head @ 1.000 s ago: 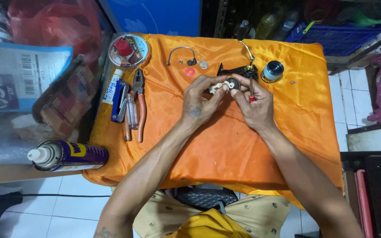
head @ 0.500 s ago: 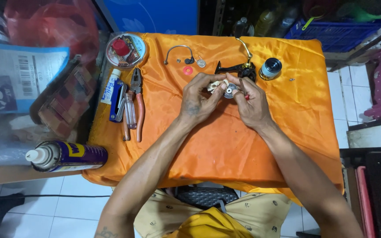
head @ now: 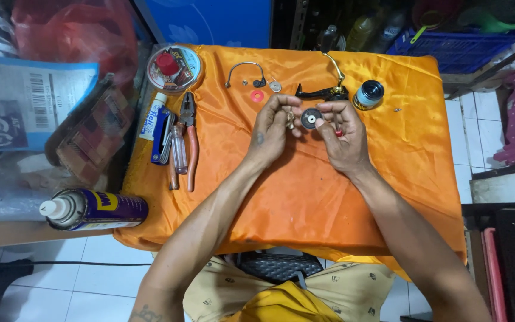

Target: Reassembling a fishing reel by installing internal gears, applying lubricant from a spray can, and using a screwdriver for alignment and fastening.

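We hold a small black round part [head: 310,119] in our right hand [head: 340,136], pinched at the fingertips above the orange-draped bench [head: 305,197]; our left hand [head: 271,128] grips a small pale metal piece [head: 289,117] just beside it. The job looks partway through: a wire bail [head: 245,71], red washer [head: 257,96], spool [head: 369,94] and black handle body [head: 322,92] lie apart, unassembled. Pliers [head: 190,140] rest unused at left.

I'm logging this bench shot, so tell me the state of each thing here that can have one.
Left hand: pinching a small metal part.
Right hand: holding a round black part upright.
Spray can: lying on its side.
Pliers: lying flat, jaws shut.
Round tin: lidded.
Spool: loose on the orange cloth.
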